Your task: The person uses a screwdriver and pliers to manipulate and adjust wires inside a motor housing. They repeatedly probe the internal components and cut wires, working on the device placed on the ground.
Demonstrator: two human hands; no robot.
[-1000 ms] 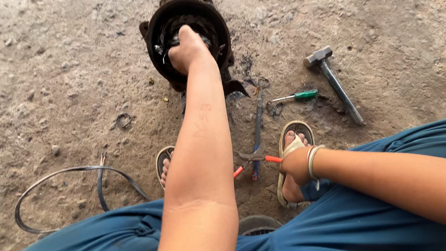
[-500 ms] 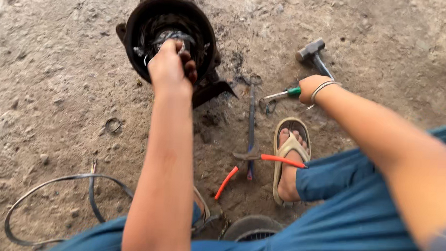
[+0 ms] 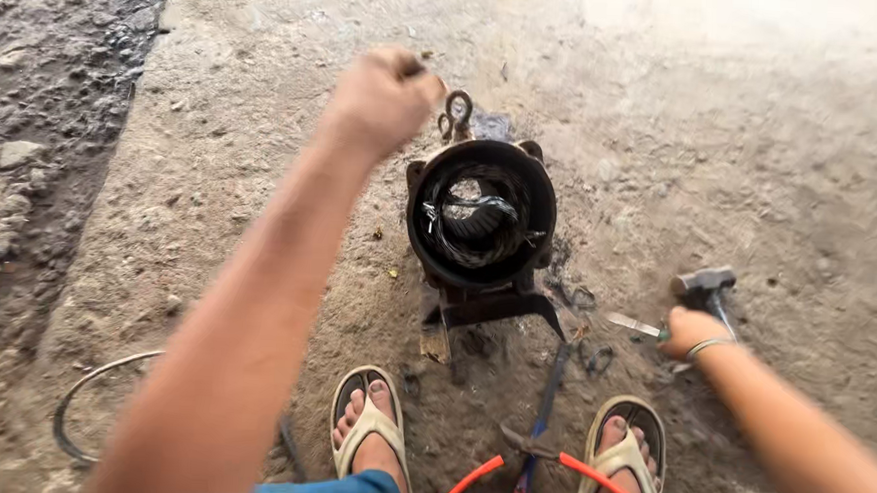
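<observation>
Black and greasy, the motor housing (image 3: 480, 216) sits open-mouthed on the dirt floor (image 3: 777, 163), just ahead of your sandalled feet, with a tangle of dark wire (image 3: 471, 220) showing inside it. Your left hand (image 3: 384, 96) is up above and left of the housing, clenched in a fist around something small and dark; what it is, you can't tell from here. Your right hand (image 3: 689, 332) is low on the ground at the right, fingers wrapped on the screwdriver (image 3: 637, 326), its blade pointing left, with the hammer (image 3: 705, 285) just behind it. This looks like the stripping-out stage, winding being cleared from the shell. Red-handled pliers (image 3: 538, 456) lie between your feet. Next, I'd judge, the screwdriver tip has to go in under that wire, with the housing steadied.
</observation>
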